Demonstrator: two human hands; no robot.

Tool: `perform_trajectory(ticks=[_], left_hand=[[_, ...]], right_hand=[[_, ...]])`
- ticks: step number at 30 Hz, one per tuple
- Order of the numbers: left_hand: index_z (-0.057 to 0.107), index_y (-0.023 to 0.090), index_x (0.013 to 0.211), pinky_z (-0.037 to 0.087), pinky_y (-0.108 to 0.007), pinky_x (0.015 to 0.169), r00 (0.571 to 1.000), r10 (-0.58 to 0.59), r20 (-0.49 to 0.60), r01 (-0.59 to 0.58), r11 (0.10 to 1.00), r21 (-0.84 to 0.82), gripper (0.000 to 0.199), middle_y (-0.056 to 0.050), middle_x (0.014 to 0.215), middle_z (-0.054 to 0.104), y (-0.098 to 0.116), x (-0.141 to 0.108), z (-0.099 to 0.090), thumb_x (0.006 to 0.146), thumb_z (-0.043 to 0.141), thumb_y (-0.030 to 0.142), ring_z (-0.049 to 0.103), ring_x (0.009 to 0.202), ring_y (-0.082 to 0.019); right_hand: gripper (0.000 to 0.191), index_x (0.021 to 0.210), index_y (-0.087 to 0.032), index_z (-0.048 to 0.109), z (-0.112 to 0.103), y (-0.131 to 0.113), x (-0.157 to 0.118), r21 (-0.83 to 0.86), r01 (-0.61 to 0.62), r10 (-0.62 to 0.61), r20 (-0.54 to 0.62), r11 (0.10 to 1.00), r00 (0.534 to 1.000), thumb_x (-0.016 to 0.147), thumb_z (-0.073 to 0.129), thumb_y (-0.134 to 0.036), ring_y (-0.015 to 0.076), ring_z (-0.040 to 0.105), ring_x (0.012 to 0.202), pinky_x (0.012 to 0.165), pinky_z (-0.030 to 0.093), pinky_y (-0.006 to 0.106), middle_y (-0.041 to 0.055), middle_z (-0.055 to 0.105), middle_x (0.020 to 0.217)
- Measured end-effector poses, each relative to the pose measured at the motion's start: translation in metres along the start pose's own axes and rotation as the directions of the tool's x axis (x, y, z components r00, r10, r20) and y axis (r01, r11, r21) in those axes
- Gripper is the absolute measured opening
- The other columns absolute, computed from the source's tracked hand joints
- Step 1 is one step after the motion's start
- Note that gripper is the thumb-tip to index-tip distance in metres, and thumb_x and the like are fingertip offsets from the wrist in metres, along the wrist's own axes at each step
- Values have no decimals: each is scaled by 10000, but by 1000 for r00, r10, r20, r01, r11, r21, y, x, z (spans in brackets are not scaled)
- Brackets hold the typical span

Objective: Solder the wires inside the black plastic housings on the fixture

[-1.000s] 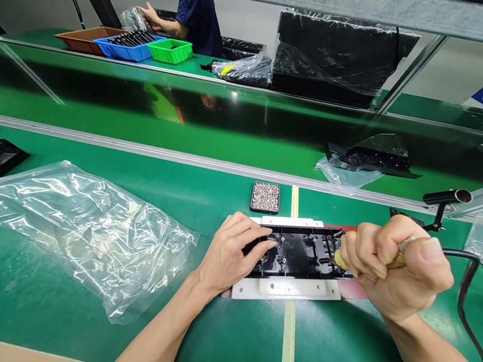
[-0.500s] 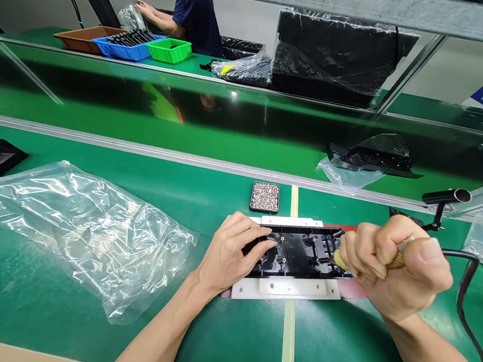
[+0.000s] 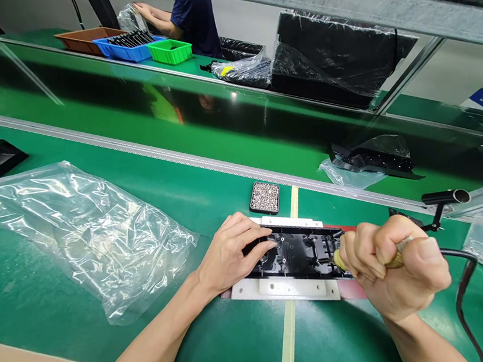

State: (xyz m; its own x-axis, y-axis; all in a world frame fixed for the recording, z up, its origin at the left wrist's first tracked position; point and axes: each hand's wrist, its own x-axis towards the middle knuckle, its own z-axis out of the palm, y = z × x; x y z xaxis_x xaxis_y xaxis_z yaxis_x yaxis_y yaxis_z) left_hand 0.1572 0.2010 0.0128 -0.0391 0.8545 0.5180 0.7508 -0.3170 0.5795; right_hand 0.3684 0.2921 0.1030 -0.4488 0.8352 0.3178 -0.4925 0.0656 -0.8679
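Observation:
A long black plastic panel (image 3: 297, 253) with ribs and small posts lies in a white fixture (image 3: 298, 287). My left hand (image 3: 234, 246) is over the panel's left end, thumb and forefinger bent onto it, holding it down. In my right hand (image 3: 397, 264) is a soldering iron (image 3: 338, 260), its yellowish handle wrapped by my fist. The iron's thin tip points left and reaches the inside of the panel near its right end; whether it touches a post I cannot tell. Just behind the fixture sits a small black tray (image 3: 264, 197) full of tiny metal pieces.
A clear plastic bag (image 3: 85, 235) covers the bench on the left. At the right stand a tubular iron holder (image 3: 446, 198) and a black cord (image 3: 461, 289). Beyond the metal rail (image 3: 204, 161) lies another black part (image 3: 371, 159). A co-worker (image 3: 195, 22) handles plastic by several bins.
Hardly anything differs. My right hand and the iron have shifted very slightly; my left hand and the panel hold their place.

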Motion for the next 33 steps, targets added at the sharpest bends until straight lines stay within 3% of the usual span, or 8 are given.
perform_trajectory(ticks=[16,22,33], left_hand=[[720,189,1121,473,-397,855,1000,-3,5,3,1000,-5,185,-42,968,724,1,1,0,983,691,309,601,915,-207],[724,196,1123,483,-407,859,1000,-2,10,2,1000,2,188,-52,975,727,0,1,0,994,672,324,603,916,-212],[725,196,1123,486,-406,862,1000,1,3,-1,1000,0,186,-52,973,728,0,2,1,993,673,319,610,917,-211]], right_hand=[[399,636,-208,504,-6,1,-1,7,4,-4,47,1000,999,924,555,-479,76,228,397,380,278,205,-58,285,449],[407,614,-209,473,-3,3,-1,-4,25,-25,-21,1000,999,923,532,-467,74,189,391,368,240,198,-64,245,441],[390,627,-208,488,-3,1,-1,-16,1,-1,-21,1000,1000,929,531,-450,78,225,395,374,267,201,-62,279,446]])
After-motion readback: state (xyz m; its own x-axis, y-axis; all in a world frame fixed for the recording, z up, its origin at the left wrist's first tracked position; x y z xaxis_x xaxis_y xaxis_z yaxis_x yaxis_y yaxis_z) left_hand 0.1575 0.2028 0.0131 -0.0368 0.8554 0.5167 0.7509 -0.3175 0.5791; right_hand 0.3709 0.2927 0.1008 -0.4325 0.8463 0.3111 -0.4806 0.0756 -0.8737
